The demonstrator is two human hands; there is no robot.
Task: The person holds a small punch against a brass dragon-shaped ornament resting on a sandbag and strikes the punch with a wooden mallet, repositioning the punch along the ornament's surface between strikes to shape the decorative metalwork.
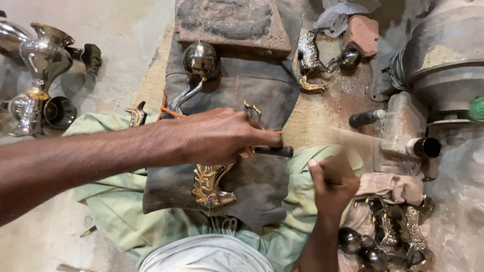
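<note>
Across the middle of the frame, the left hand (pixel 217 136) has its fingers closed around a dark-handled tool (pixel 272 150), pressing on a gilded ornate metal casting (pixel 210 184) that lies on a grey cloth (pixel 262 90) over the lap. Lower right, the right hand (pixel 333 184) is curled shut on something blurred, perhaps a stick. A slip of the tool could scratch the gilding or nick the fingers, since the casting looks unclamped.

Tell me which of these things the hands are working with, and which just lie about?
In use:
left hand
dark-handled tool
gilded ornate piece
right hand
grey cloth

Lying about:
shiny goblets
round-headed metal piece
metal pieces by the machine
pile of finished pieces
</note>
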